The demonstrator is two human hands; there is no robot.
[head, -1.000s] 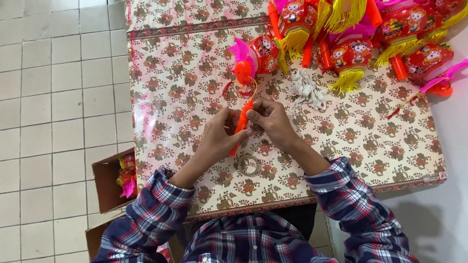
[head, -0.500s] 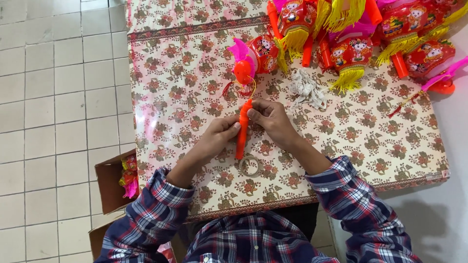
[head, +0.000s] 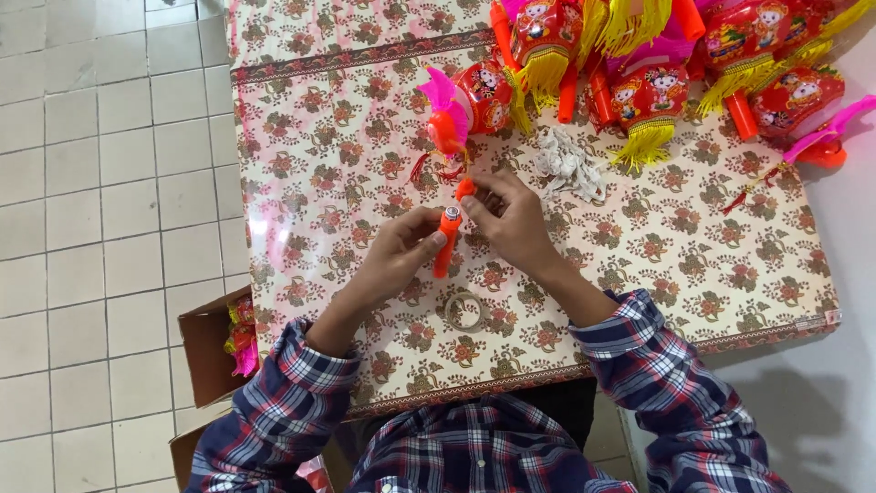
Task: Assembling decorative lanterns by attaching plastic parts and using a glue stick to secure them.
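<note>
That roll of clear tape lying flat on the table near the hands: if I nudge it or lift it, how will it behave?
The tape roll lies flat on its side on the table, so a nudge would probably slide it rather than roll it. It is a thin, hollow ring, so likely light and stiff. The glossy patterned covering looks smooth, so it may skid easily.

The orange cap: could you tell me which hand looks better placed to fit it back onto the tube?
Right, probably. The right hand already pinches the orange cap just above the open end of the orange tube, which the left hand grips.
</note>
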